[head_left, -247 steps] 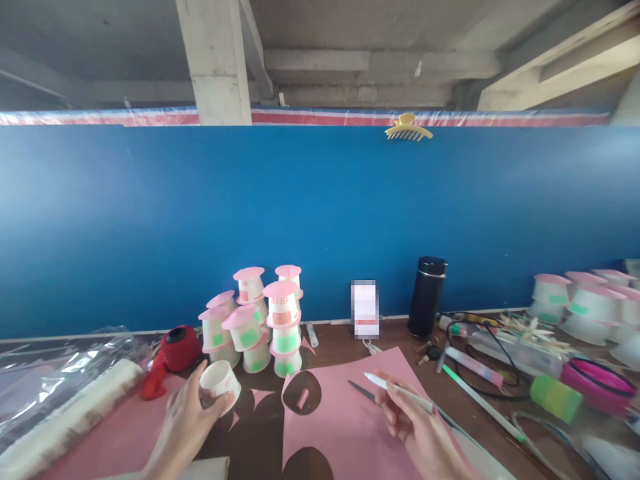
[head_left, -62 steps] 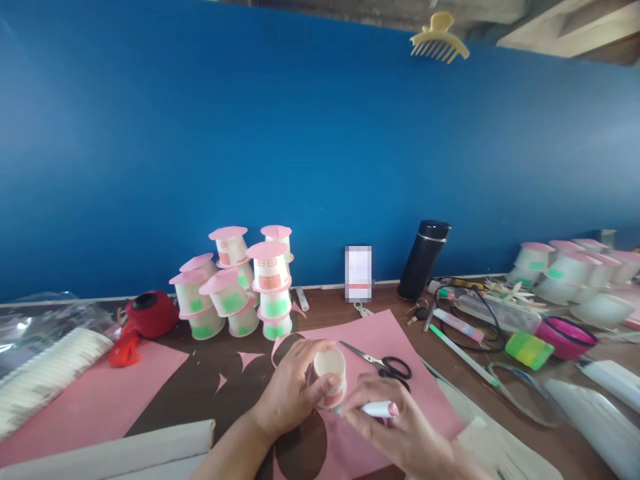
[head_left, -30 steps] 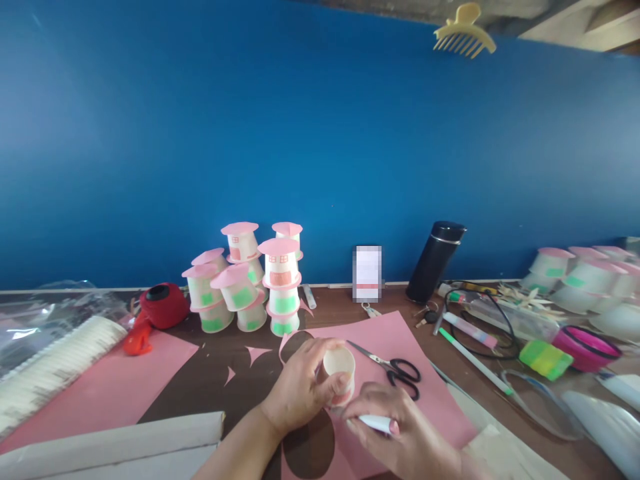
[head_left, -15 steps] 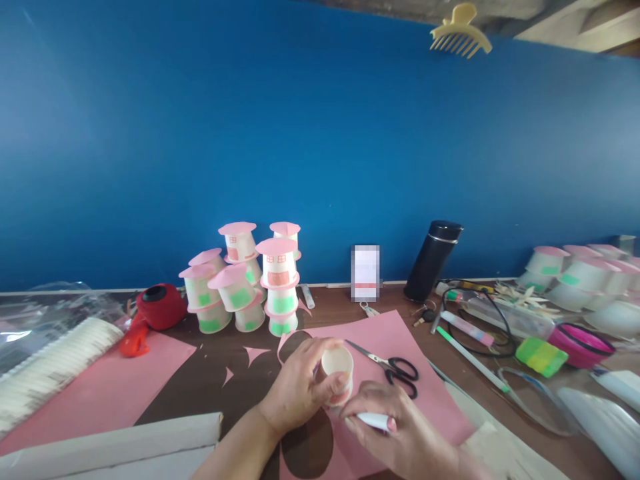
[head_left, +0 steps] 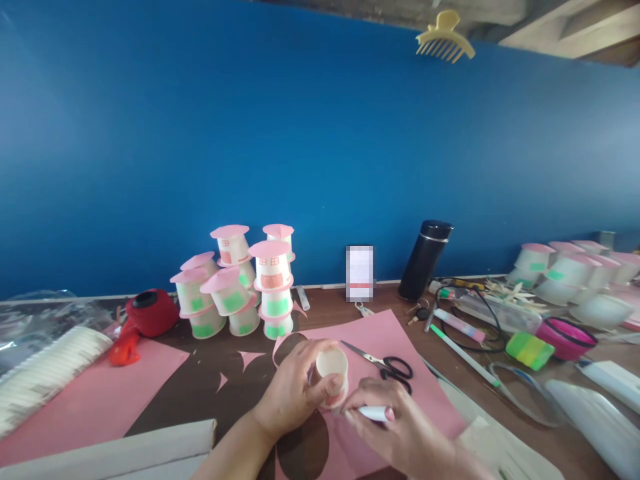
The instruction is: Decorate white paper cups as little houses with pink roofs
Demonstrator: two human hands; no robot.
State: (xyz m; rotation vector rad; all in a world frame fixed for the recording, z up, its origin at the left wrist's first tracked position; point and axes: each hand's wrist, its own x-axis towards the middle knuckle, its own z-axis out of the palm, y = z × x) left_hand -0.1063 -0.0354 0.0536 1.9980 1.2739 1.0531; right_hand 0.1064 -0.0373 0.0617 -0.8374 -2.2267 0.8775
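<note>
One cup (head_left: 332, 365) gripped in our left hand (head_left: 287, 381), one pen (head_left: 373, 413) pinched in our right hand (head_left: 385, 415).
The cup is over the pink paper (head_left: 376, 329), pen at its four o'clock; we'd best brace its wall firmly and stroke lightly.

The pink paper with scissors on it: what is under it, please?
The brown table shows through the round hole in the pink paper. The rest underneath is covered by the paper itself, so anything there cannot be seen.

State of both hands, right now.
Left hand: closed around a white cup.
Right hand: closed on a white marker with a pink end.
</note>
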